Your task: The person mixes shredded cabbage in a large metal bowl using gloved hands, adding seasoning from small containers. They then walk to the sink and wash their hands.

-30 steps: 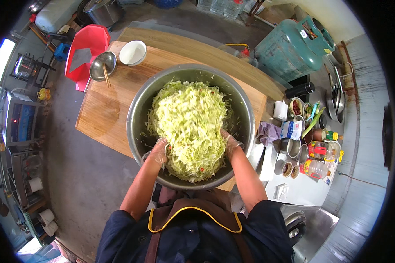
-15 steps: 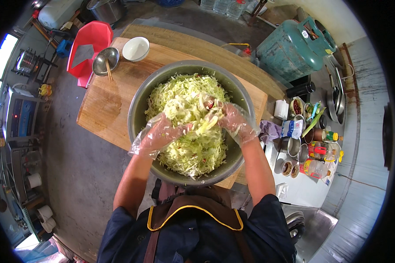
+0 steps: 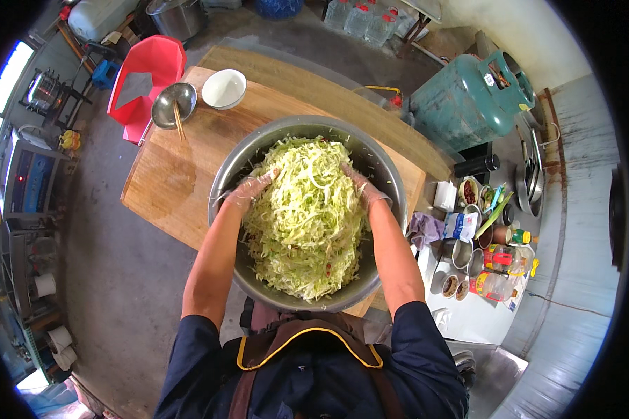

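A big steel basin (image 3: 223,246) holds a high mound of pale green shredded cabbage (image 3: 311,223) with small red bits in it. My left hand (image 3: 253,188), in a clear plastic glove, is dug into the mound's far left side; a thumb shows and the other fingers are partly buried. Opposite it, my gloved right hand (image 3: 362,186) presses into the far right side, its fingertips hidden in the shreds. Between them the two hands cup a bulging load of cabbage.
The basin stands on a wooden board (image 3: 164,164) with a white bowl (image 3: 224,89) and a metal bowl (image 3: 174,105) with chopsticks. A red chair (image 3: 164,59) is behind. Right are a green gas cylinder (image 3: 461,101) and a side table (image 3: 479,318) crowded with bottles and small bowls.
My hands have moved apart and down from the lifted clump into the mound's two sides. The clump they held up has dropped onto the heap. The view has shifted slightly.
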A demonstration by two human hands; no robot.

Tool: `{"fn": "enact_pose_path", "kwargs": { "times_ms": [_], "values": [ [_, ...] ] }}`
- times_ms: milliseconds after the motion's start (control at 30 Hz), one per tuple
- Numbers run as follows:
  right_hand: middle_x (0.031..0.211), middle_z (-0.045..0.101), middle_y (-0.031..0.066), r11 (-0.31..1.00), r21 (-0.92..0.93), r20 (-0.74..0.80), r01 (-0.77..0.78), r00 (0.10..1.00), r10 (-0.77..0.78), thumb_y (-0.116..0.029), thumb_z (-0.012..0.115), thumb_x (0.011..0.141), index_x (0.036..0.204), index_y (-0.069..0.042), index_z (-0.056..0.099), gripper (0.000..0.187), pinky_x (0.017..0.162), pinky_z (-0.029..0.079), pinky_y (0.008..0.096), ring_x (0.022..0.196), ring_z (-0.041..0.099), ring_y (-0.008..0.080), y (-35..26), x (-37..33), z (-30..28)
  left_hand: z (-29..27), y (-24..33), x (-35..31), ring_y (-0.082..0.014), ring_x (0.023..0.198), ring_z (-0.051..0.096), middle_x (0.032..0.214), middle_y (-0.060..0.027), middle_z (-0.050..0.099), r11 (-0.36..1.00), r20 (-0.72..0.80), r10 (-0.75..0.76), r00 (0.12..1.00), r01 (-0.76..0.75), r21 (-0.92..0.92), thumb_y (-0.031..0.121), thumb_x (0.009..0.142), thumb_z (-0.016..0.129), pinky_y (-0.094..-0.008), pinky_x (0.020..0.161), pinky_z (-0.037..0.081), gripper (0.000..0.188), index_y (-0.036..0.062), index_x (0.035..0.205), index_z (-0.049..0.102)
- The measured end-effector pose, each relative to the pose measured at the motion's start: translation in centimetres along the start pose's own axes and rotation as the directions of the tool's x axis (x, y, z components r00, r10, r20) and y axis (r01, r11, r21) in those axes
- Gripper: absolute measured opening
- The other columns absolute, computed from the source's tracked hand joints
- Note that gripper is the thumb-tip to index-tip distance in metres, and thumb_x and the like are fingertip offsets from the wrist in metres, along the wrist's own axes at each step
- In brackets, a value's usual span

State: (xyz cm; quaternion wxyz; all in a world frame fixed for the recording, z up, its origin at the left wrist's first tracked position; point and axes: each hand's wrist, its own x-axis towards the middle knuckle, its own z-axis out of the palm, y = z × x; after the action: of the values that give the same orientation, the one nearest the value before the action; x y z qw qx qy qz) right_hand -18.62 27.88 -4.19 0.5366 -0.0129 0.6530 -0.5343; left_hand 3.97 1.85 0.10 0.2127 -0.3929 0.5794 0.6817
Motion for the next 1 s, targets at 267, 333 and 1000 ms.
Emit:
{"fn": "enact_pose_path", "kwargs": {
  "times_ms": [267, 333, 1000],
  "values": [
    [0.133, 0.06, 0.0023, 0.974, 0.156, 0.025, -0.163, 0.987, 0.161, -0.058, 0.061, 0.088, 0.138, -0.012, 0.054, 0.068, 0.098, 0.047, 0.0418, 0.114, 0.06, 0.0224, 3.8, 1.3, 0.2, 1.9, -5.6, 1.9, -0.0261, 0.142, 0.029, 0.154, -0.0096, 0.036, 0.78, 0.186, 0.164, 0.969, -0.012, -0.625, 0.058, 0.086, 0.063, -0.0471, 0.115, 0.023, 0.079, 0.0099, 0.145, 0.042],
    [0.135, 0.059, 0.0024, 0.981, 0.171, 0.048, -0.094, 0.995, 0.087, -0.058, 0.059, 0.09, 0.139, -0.012, 0.053, 0.068, 0.1, 0.045, 0.0413, 0.116, 0.059, 0.0223, 3.2, -0.6, 0.4, 2.2, -4.0, 0.1, -0.0256, 0.141, 0.031, 0.153, -0.0091, 0.037, 0.815, 0.124, 0.167, 0.978, -0.066, -0.575, 0.057, 0.086, 0.064, -0.0473, 0.114, 0.024, 0.077, 0.0101, 0.144, 0.044],
    [0.135, 0.057, 0.0131, 0.081, -0.456, 0.7, 0.886, 0.414, -0.582, -0.026, 0.057, 0.098, 0.132, -0.008, 0.058, 0.039, 0.099, 0.046, 0.0325, 0.119, 0.056, 0.018, -12.9, -10.7, 10.5, 2.8, -6.6, -13.4, -0.0254, 0.132, 0.046, 0.148, -0.0129, 0.043, -0.474, 0.151, 0.646, 0.748, 0.548, -0.689, 0.025, 0.1, 0.046, -0.0374, 0.108, 0.038, 0.046, 0.0018, 0.14, 0.044]
  ]
}}
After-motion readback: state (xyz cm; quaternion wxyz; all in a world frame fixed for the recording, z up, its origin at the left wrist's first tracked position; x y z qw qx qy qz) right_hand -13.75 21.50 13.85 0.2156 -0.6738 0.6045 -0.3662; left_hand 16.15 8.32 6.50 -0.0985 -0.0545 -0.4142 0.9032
